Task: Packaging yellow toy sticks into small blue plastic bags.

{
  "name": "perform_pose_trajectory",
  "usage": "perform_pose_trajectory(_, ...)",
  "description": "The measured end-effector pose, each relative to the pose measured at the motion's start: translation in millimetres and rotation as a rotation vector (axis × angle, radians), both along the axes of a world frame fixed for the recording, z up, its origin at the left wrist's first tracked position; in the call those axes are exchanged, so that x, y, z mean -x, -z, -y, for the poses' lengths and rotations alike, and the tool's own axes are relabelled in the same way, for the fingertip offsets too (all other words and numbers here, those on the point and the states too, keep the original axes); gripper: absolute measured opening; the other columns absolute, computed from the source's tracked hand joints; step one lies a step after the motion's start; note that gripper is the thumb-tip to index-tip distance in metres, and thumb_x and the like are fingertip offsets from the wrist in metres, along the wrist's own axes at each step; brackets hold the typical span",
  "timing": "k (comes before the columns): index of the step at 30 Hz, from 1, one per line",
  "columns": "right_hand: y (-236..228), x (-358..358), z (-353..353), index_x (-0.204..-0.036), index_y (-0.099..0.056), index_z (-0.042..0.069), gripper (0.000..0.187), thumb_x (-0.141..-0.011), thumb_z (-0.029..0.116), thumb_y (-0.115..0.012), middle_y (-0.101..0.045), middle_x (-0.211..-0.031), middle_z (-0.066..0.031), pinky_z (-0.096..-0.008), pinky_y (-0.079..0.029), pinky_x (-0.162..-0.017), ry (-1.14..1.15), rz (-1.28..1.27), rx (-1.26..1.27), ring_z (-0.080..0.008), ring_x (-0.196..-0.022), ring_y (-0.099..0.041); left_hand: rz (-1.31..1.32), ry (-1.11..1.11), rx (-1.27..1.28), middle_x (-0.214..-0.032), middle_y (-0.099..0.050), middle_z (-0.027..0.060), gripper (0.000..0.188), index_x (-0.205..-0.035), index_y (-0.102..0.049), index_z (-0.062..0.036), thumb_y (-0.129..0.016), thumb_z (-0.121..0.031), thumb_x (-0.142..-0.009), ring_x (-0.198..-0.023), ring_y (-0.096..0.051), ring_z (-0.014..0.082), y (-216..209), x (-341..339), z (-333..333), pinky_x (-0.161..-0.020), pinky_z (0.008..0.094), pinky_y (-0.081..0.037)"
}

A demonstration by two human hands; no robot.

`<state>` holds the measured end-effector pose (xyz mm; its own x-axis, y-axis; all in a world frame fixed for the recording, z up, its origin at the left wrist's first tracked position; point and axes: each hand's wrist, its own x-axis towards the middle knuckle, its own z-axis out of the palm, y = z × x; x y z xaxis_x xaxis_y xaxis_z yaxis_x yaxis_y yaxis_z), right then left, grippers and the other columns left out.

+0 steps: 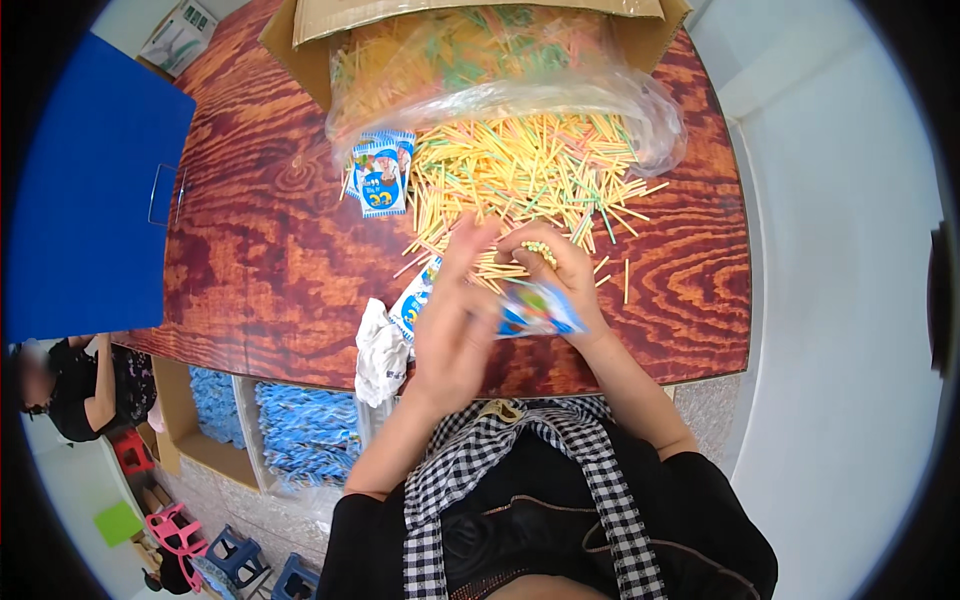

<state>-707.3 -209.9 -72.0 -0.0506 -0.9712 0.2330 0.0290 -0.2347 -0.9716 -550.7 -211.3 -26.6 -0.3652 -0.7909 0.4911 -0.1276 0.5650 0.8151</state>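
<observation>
A heap of thin yellow, pink and green sticks spills from a clear plastic bag onto the table. My right hand is closed around a small bundle of sticks, their cut ends showing. Just below it a blue printed packet hangs tilted between my hands; which hand bears it is unclear. My left hand, smeared by motion, is beside the packet, and its grip cannot be made out. Partly behind my left hand lies another blue and white packet.
Two or so blue packets lie left of the heap. A cardboard box holds the bag. White crumpled cloth sits at the near edge. Bins of blue packets stand below, left; a blue panel flanks the table. A person is left.
</observation>
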Motion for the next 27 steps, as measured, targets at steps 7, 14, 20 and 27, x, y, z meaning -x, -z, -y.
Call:
perform_pose_trajectory(7,8.8,2.0,-6.0,-0.104,-0.057,-0.002,0.017,-0.087,0.001,-0.057,-0.061,-0.09,-0.0122,-0.0312,-0.048,-0.07,-0.051,-0.146,-0.048,-0.021,-0.082,-0.063,0.575,0.183,0.296,-0.144,-0.04,0.0212,0.008,-0.079,-0.05,-0.0012,-0.057,-0.004,-0.081,-0.137,-0.035,0.0361,-1.6,1.1,2.9,-0.112,0.053,-0.025)
perform_pose_trajectory(14,-0.7,12.3,-6.4,-0.101,-0.059,-0.003,0.014,-0.089,-0.004,-0.051,-0.061,-0.095,-0.0108,-0.0297,-0.051,-0.081,-0.185,0.033,-0.038,-0.0192,-0.093,-0.061,0.05,-0.072,-0.117,-0.117,-0.059,0.0157,0.002,-0.086,-0.057,0.0004,-0.057,-0.001,-0.088,-0.109,-0.058,0.0246,8.1,-21.7,-7.2,-0.094,0.0346,-0.043)
perform_pose_trajectory(20,2.4,7.6,-4.8,-0.093,-0.063,-0.002,0.01,-0.087,-0.005,-0.055,-0.063,-0.091,-0.0086,-0.0287,-0.046,-0.079,-0.129,0.005,0.009,-0.017,-0.088,-0.059,-0.289,-0.168,-0.78,-0.09,-0.054,0.0012,0.006,-0.092,-0.06,0.0027,-0.057,-0.003,-0.093,-0.084,-0.051,0.0056,39.1,-38.0,-8.8,-0.076,0.0204,-0.042)
perform_pose_trajectory(27,1.1,1.6,-6.2,-0.093,-0.063,-0.003,0.01,-0.088,-0.004,-0.054,-0.063,-0.09,-0.0089,-0.0288,-0.047,-0.08,-0.148,0.078,-0.044,-0.017,-0.087,-0.06,-0.161,-0.19,-0.804,-0.08,-0.055,-0.003,0.013,-0.089,-0.058,0.0004,-0.053,-0.009,-0.097,-0.075,-0.051,0.0027,65.1,-45.8,-8.4,-0.067,0.0175,-0.041)
